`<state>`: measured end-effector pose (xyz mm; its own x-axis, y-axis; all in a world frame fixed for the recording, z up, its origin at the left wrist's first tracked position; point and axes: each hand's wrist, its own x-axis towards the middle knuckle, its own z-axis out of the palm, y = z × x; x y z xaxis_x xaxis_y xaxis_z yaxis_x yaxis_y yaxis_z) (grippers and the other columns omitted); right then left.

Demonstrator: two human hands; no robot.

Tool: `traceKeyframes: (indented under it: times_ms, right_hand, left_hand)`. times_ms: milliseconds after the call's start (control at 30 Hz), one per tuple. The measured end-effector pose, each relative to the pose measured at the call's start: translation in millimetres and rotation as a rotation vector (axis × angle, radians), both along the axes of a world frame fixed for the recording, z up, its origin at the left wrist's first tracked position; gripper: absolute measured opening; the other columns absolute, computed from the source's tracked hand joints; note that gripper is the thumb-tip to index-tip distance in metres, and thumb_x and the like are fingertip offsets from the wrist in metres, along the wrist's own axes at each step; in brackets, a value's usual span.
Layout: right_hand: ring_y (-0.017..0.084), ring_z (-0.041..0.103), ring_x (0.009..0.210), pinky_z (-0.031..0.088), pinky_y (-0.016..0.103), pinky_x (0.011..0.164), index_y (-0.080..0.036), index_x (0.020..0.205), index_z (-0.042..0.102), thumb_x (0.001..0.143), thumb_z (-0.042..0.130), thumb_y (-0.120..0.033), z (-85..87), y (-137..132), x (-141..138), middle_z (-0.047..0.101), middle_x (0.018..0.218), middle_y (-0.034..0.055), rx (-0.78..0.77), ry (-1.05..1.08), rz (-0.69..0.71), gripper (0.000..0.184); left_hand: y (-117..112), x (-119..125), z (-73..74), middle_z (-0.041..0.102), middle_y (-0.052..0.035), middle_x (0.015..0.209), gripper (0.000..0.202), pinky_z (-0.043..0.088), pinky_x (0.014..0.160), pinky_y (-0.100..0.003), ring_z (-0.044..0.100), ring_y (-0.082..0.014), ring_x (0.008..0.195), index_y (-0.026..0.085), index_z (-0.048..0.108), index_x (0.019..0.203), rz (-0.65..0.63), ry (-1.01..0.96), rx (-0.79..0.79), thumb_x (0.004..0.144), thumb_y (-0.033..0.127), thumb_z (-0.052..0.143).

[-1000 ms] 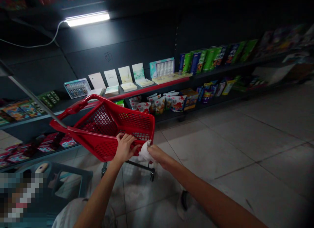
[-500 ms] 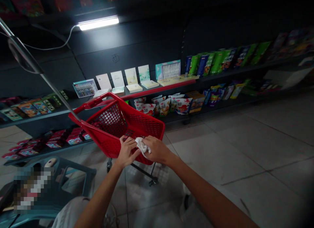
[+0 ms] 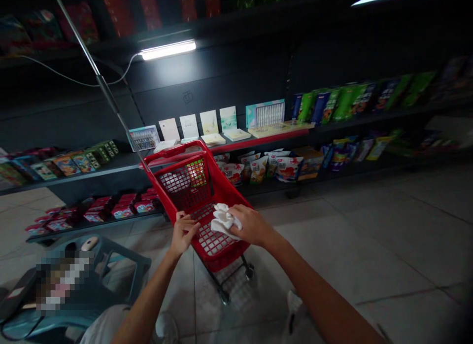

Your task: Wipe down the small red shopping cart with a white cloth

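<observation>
- Red plastic shopping cart [image 3: 173,154] is seen just ahead of the person, with its mesh basket on a wheeled metal frame [image 3: 223,295], standing on a grey tile floor [image 3: 351,255].
- A white cloth [image 3: 224,221] is bunched inside the basket, above the mesh floor; it is not spread flat, and whether it touches the mesh cannot be told.
- Nothing is seen lying on the mesh around the cloth. Coloured patches show through the far wall, but whether they are goods in the basket or on the shelves behind cannot be told.
- The right hand [image 3: 251,225] is closed around the cloth, with the wrist turned inward and the forearm reaching across from the lower right.
- The left hand [image 3: 184,231] is held at the basket's left rim, with the fingers half curled. Whether the rim is gripped cannot be told.
- Beyond the cart, snack pouches [image 3: 258,169] and stationery sets [image 3: 209,122] are ranged on dark shelves [image 3: 369,118]. A blue plastic stool [image 3: 125,265] is placed at the lower left.
</observation>
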<state>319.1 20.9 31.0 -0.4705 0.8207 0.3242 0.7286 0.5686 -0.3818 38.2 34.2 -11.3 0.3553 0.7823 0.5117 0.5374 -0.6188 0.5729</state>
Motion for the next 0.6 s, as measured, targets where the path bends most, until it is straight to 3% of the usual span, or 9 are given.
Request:
traceKeyframes:
  times_ms: [133, 233, 433, 600]
  right_hand:
    - [0.025, 0.06, 0.116, 0.046, 0.035, 0.103, -0.016, 0.113, 0.067, 0.089, 0.063, -0.02, -1.9, 15, 17, 0.066, 0.126, 0.012, 0.133, 0.016, -0.076, 0.025]
    - [0.024, 0.06, 0.12, 0.046, 0.037, 0.107, -0.018, 0.117, 0.068, 0.089, 0.058, -0.013, -5.3, 21, 21, 0.067, 0.13, 0.0096, 0.145, 0.061, -0.071, 0.03]
    - [0.021, 0.059, 0.118, 0.047, 0.037, 0.106, -0.025, 0.132, 0.067, 0.083, 0.047, 0.003, -3.7, 20, 19, 0.067, 0.131, 0.0047, 0.233, 0.137, -0.011, 0.059]
    - [0.023, 0.06, 0.111, 0.049, 0.038, 0.099, -0.021, 0.122, 0.071, 0.089, 0.051, -0.004, -5.1, 21, 18, 0.068, 0.123, 0.0081, 0.275, 0.155, -0.038, 0.043]
  left_hand:
    - [3, -18, -0.7, 0.054, 0.0001, 0.042, 0.074, 0.035, 0.092, -0.043, 0.044, -0.0155, 0.055, 0.023, 0.053, 0.037, 0.017, -0.086, -0.045, 0.102, 0.059, 0.042]
    - [2, -29, 1.2, 0.051, 0.001, 0.039, 0.074, 0.034, 0.097, -0.044, 0.046, -0.0151, 0.053, 0.024, 0.049, 0.035, 0.033, -0.122, -0.062, 0.1, 0.058, 0.046]
    - [1, -43, 5.0, 0.049, 0.0024, 0.038, 0.072, 0.037, 0.101, -0.043, 0.043, -0.0133, 0.048, 0.025, 0.048, 0.034, 0.006, -0.134, -0.108, 0.099, 0.053, 0.049]
    - [4, -49, 12.7, 0.056, 0.0003, 0.047, 0.065, 0.046, 0.099, -0.04, 0.052, -0.0149, 0.055, 0.023, 0.055, 0.042, 0.082, -0.236, -0.109, 0.101, 0.049, 0.047]
